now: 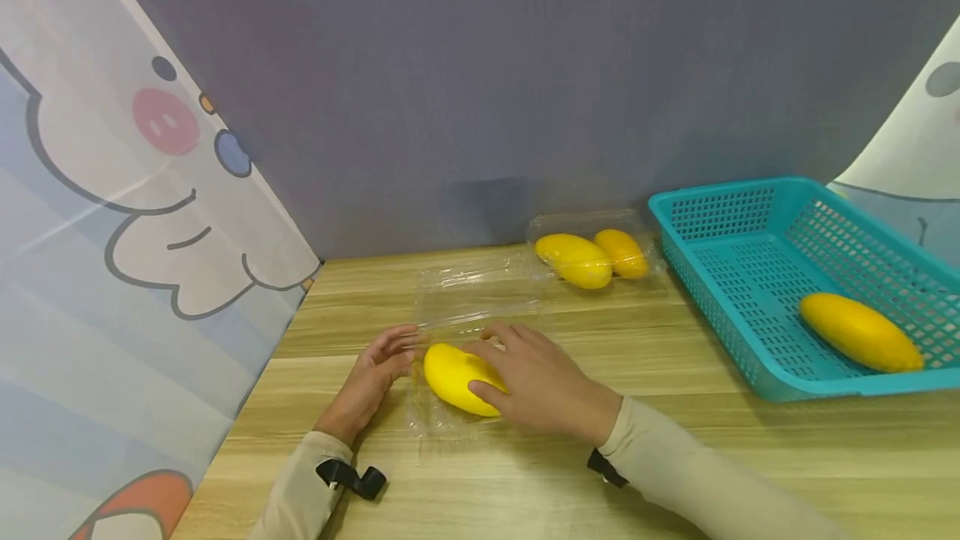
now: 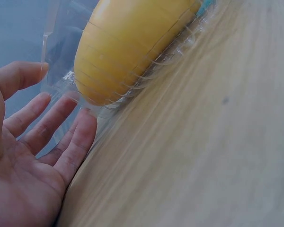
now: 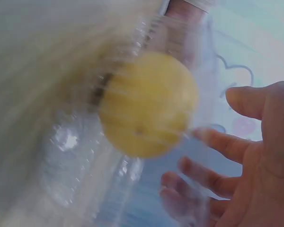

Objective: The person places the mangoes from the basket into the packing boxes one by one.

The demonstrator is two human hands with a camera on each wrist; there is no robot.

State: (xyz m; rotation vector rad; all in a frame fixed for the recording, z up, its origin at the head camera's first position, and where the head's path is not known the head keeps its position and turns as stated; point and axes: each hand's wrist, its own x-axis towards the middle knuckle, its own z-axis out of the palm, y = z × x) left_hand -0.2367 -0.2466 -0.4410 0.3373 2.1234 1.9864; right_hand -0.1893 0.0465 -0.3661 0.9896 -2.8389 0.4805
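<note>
A yellow mango [image 1: 457,379] lies in a clear plastic clamshell box [image 1: 429,419] on the table, the box's lid [image 1: 480,286] folded back behind it. My left hand [image 1: 377,376] is at the box's left side; in the left wrist view its fingertips [image 2: 87,118] touch the clear wall, thumb apart from the fingers. Over the mango's right end is my right hand [image 1: 540,377], hiding part of it. The right wrist view, blurred, shows that hand's fingers spread beside the mango [image 3: 149,106], holding nothing.
Behind to the right, another clear box [image 1: 551,223] holds two yellow mangoes [image 1: 576,261]. A turquoise basket [image 1: 731,340] with one mango [image 1: 862,332] stands at the right. A grey wall [image 1: 450,107] closes off the back, and a printed cloth [image 1: 112,273] hangs at the left.
</note>
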